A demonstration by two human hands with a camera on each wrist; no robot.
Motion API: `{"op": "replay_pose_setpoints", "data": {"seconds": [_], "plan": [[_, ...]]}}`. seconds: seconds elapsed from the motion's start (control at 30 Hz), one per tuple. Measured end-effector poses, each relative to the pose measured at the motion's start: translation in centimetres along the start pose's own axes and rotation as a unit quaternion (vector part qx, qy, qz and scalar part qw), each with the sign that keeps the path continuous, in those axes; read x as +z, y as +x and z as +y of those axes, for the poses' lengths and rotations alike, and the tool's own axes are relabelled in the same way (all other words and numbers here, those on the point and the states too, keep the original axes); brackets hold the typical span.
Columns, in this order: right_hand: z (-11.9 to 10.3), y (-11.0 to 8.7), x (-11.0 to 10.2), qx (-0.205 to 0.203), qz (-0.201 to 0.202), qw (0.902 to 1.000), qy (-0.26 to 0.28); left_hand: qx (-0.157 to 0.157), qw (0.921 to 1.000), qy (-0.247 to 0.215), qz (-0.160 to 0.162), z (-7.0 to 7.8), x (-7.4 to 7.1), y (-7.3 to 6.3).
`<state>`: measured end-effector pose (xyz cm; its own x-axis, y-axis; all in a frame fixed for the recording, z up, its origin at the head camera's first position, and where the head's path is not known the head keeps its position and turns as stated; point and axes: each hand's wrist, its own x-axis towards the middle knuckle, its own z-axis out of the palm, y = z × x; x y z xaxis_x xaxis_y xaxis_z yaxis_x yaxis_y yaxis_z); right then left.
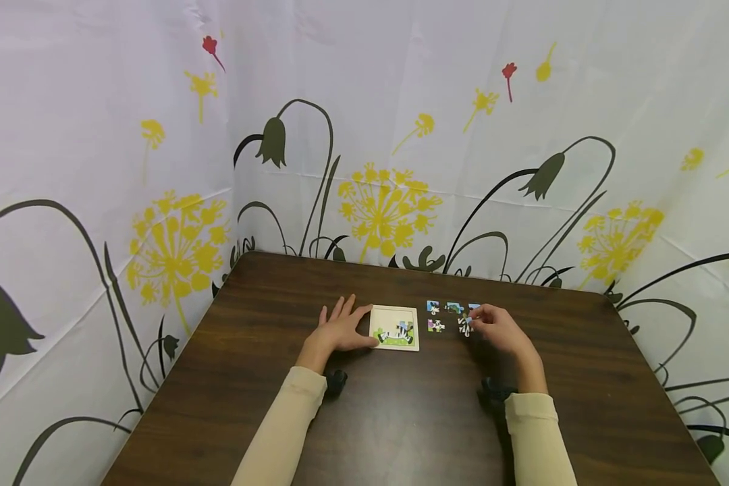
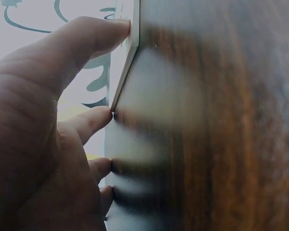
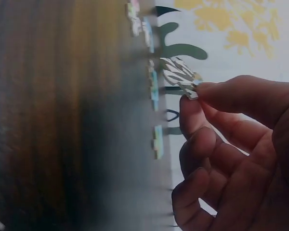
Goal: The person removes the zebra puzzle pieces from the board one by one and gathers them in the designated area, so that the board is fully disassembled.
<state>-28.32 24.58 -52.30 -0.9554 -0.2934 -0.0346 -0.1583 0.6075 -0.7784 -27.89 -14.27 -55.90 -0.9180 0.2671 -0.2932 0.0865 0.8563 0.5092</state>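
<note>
My left hand [image 1: 338, 332] rests at the left side of a square wooden puzzle tray [image 1: 390, 317], fingers spread. In the left wrist view, its thumb [image 2: 103, 34] lies on the tray's edge and the index fingertip touches a corner. Joined pieces showing part of a zebra on grass [image 1: 395, 335] fill the tray's lower and right part; bare wood shows at upper left. My right hand [image 1: 503, 329] pinches a black-and-white striped puzzle piece [image 3: 179, 74] between thumb and index finger, raised off the table in the right wrist view. Its other fingers are curled.
Several loose puzzle pieces [image 1: 435, 326] lie on the dark wooden table [image 1: 401, 418] between the tray and my right hand. One piece [image 1: 474, 307] is partly behind the right fingers. A white curtain [image 1: 364, 81] with printed flowers hangs along the table's far edge.
</note>
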Motion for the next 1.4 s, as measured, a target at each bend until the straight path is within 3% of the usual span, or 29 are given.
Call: {"op": "replay_pose_setpoints", "data": {"seconds": [0.3, 0.43, 0.57, 0.93, 1.4], "plan": [[0.6, 0.0, 0.8, 0.026, -0.029, 0.9985, -0.037, 0.003, 1.0, 0.007, 0.001, 0.2, 0.3, 0.3], [0.5, -0.3, 0.7, 0.039, -0.068, 0.9958, -0.047, -0.001, 1.0, 0.006, -0.004, 0.3, 0.4, 0.2], [0.4, -0.2, 0.7, 0.025, -0.1, 0.9933, -0.052, -0.005, 1.0, 0.002, -0.001, 0.3, 0.2, 0.2], [0.6, 0.9, 1.5, 0.033, -0.049, 0.993, -0.102, -0.007, 0.9999, 0.004, -0.009, 0.1, 0.0, 0.4], [0.5, 0.9, 1.8, 0.035, -0.048, 0.993, -0.102, 0.0, 1.0, 0.0, -0.008, -0.1, -0.1, 0.2]]}}
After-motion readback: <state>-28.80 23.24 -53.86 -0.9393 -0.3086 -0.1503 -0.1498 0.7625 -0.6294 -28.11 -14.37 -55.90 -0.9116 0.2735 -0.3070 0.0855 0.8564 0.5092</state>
